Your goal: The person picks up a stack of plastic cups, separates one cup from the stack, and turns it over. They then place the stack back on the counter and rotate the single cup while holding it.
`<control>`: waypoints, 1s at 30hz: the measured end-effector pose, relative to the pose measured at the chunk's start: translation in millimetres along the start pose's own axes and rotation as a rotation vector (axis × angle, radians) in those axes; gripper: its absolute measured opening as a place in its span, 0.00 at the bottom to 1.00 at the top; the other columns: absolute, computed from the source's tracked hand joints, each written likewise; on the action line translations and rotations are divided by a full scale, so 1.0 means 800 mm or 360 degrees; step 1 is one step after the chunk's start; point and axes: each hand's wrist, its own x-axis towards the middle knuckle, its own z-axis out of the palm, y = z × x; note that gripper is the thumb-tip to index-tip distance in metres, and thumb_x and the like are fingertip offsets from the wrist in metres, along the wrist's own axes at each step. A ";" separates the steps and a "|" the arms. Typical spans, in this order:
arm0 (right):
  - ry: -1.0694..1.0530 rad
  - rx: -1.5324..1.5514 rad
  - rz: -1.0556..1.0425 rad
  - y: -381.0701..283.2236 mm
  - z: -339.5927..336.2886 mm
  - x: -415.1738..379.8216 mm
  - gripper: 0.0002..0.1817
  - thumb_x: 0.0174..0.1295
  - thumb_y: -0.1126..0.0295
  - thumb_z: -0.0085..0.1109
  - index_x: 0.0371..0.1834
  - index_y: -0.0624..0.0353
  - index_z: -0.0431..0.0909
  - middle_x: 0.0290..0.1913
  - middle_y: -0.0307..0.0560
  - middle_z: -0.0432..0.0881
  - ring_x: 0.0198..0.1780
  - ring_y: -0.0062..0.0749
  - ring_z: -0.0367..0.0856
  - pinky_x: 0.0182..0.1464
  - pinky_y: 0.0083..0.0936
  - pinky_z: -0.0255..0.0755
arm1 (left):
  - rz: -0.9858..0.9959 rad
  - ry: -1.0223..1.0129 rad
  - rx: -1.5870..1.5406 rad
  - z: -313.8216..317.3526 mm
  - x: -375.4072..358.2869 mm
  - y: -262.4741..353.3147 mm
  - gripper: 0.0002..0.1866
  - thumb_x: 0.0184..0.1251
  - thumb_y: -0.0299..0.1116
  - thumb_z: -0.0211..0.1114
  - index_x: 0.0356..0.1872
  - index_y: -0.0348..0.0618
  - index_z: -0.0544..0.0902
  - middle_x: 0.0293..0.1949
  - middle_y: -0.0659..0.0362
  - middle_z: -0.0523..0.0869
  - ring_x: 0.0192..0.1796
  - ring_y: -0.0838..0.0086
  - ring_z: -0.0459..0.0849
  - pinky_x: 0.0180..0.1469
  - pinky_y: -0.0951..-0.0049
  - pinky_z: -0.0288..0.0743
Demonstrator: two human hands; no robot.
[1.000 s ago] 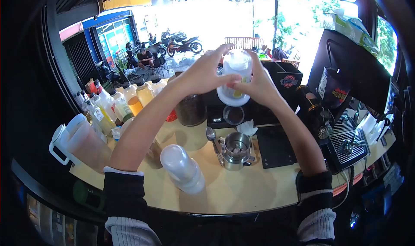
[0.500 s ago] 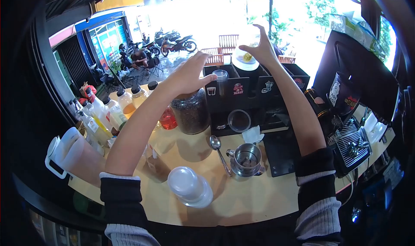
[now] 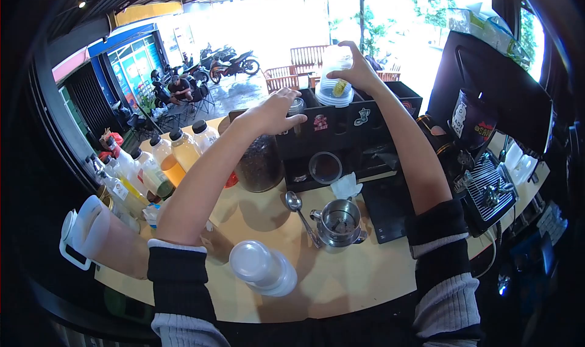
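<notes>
My right hand [image 3: 361, 72] grips a stack of clear plastic cups [image 3: 335, 96] standing in the black organizer, its thumb across the front and its index finger near the top. Something yellow shows on the stack. My left hand [image 3: 274, 110] reaches over the organizer's left end, thumb and fingers apart around a narrower clear cup [image 3: 297, 107]. Below, on the counter, are a metal cup [image 3: 340, 220], a spoon [image 3: 302, 218] and an upturned translucent plastic container [image 3: 259, 266]. My left forearm partly hides a big dark-filled jar [image 3: 259, 167].
Capped bottles [image 3: 167, 161] line the left side beside a translucent pitcher [image 3: 103, 231]. The black organizer [image 3: 359, 136] stands at the back. A black mat [image 3: 385, 216] and a coffee machine's drip tray [image 3: 489, 185] lie to the right. A person [image 3: 181, 89] sits outside near motorbikes.
My right hand has come down onto the cup stack, and my left hand has closed in around the narrower cup. The whole view has shifted slightly.
</notes>
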 end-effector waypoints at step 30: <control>-0.0772 -0.0785 0.0122 -0.014 0.000 -0.035 0.19 0.47 0.62 0.62 0.39 0.63 0.75 0.40 0.56 0.80 0.46 0.43 0.78 0.49 0.33 0.70 | -0.0148 -0.0035 0.0111 -0.024 -0.021 0.023 0.37 0.63 0.51 0.56 0.62 0.30 0.62 0.62 0.40 0.64 0.66 0.54 0.64 0.67 0.62 0.58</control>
